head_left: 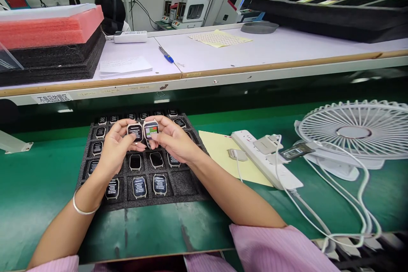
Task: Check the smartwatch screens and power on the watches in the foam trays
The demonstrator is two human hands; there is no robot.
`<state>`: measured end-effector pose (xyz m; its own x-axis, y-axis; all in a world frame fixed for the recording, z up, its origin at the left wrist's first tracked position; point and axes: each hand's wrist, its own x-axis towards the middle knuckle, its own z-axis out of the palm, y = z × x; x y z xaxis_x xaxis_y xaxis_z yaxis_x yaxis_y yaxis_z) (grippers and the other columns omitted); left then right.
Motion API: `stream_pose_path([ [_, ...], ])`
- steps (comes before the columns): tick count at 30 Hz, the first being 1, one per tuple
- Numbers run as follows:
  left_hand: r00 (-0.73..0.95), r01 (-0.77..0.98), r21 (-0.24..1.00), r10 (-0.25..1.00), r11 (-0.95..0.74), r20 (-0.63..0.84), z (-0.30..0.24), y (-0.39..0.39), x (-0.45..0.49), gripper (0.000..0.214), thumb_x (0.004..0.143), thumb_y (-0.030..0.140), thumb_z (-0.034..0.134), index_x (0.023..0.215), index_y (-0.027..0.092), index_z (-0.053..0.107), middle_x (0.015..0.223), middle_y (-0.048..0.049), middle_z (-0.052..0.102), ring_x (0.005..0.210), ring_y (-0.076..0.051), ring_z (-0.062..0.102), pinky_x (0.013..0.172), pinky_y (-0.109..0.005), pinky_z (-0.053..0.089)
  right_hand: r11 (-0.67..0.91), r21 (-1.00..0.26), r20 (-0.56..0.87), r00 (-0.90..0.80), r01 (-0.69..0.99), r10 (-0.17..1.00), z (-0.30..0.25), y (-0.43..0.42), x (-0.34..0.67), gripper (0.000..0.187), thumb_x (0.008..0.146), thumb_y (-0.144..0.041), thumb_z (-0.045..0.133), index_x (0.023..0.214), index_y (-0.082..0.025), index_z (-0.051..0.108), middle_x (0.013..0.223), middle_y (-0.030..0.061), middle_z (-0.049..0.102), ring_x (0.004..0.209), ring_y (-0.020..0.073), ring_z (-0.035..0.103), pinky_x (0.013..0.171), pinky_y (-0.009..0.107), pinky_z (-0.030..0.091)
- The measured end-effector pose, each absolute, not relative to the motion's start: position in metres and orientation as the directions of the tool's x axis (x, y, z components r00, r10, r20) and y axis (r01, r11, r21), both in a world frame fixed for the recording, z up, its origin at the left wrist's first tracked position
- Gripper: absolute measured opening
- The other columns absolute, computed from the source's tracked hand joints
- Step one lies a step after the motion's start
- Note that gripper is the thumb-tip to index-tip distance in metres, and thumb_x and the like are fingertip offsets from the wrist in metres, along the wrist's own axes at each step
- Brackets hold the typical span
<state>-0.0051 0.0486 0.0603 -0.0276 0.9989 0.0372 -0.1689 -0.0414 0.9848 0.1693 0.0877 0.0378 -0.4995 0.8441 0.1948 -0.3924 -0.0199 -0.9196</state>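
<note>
My left hand (pixel 119 143) grips a smartwatch (pixel 135 131) with a dark screen and lines of white text, its thumb at the lower edge. Right beside it, my right hand (pixel 172 136) pinches a second smartwatch (pixel 151 129), whose screen shows green, red and white blocks; the thumb rests on its lower part. Both watch bodies have no straps that I can see. They are held above a black foam tray (pixel 185 185) of square pockets. Several more watches sit in it, such as one with lit text (pixel 139 187) and one with a blank black screen (pixel 156 160).
A white power strip (pixel 251 148) with plugs and cables lies on yellow paper (pixel 207 140), right of the tray. Further right is a white fan (pixel 353 131). A shelf (pixel 178 81) crosses behind, bearing foam stacks (pixel 51 29), a blue pen (pixel 166 55) and notepaper (pixel 126 66).
</note>
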Motion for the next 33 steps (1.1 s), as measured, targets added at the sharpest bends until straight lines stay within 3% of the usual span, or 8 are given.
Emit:
stream_pose_path([
  [4,-0.004,-0.186,0.982,1.0,-0.03,0.03,0.0617,0.0481,-0.0062,0.043,0.067,0.022,0.071,0.107,0.019,0.054,0.099,-0.0003,0.065,0.06,-0.014,0.072,0.061,-0.028,0.065,-0.01,-0.921,0.206,-0.507,-0.39,0.837,0.0385,0.0871,0.171,0.05,0.077,-0.018,0.073,0.123,-0.024,0.055,0.097,-0.0005,0.062,0.066,0.0112,0.06,0.063,0.027,0.053],
  [9,0.007,-0.17,0.985,0.999,-0.036,0.038,0.0606,0.0484,-0.0041,0.045,0.065,0.02,0.073,0.107,0.019,0.054,0.103,-0.0016,0.065,0.061,-0.014,0.072,0.062,-0.03,0.065,0.003,-0.918,0.216,-0.494,-0.396,0.843,0.0362,0.0888,0.1699,0.044,0.075,-0.017,0.076,0.114,-0.023,0.058,0.098,-0.0012,0.061,0.064,0.0088,0.06,0.062,0.025,0.052],
  [16,-0.003,-0.221,0.975,1.0,0.014,-0.015,0.062,0.0497,-0.0038,0.033,0.076,0.038,0.068,0.101,0.017,0.058,0.086,0.0002,0.065,0.053,-0.017,0.07,0.053,-0.033,0.064,-0.128,-0.885,0.113,-0.475,-0.447,0.873,0.0366,0.0904,0.1669,0.032,0.083,-0.041,0.075,0.104,-0.021,0.062,0.086,-0.0018,0.061,0.054,0.0091,0.056,0.05,0.024,0.049],
  [21,-0.004,-0.22,0.975,1.0,0.02,-0.021,0.0647,0.0485,-0.0029,0.032,0.072,0.032,0.067,0.099,0.017,0.06,0.087,0.0005,0.065,0.054,-0.018,0.071,0.054,-0.034,0.064,-0.096,-0.907,0.118,-0.466,-0.411,0.877,0.0363,0.0895,0.168,0.036,0.076,-0.035,0.082,0.104,-0.021,0.062,0.086,-0.0028,0.061,0.053,0.0077,0.055,0.05,0.023,0.047],
  [33,0.009,-0.196,0.981,1.0,-0.007,0.009,0.061,0.0466,-0.0036,0.034,0.069,0.027,0.069,0.101,0.018,0.059,0.092,0.0005,0.066,0.055,-0.016,0.071,0.056,-0.032,0.065,-0.034,-0.925,0.157,-0.461,-0.379,0.873,0.0365,0.0875,0.1691,0.034,0.076,-0.025,0.076,0.105,-0.021,0.06,0.088,-0.0029,0.061,0.054,0.0073,0.055,0.051,0.023,0.046],
])
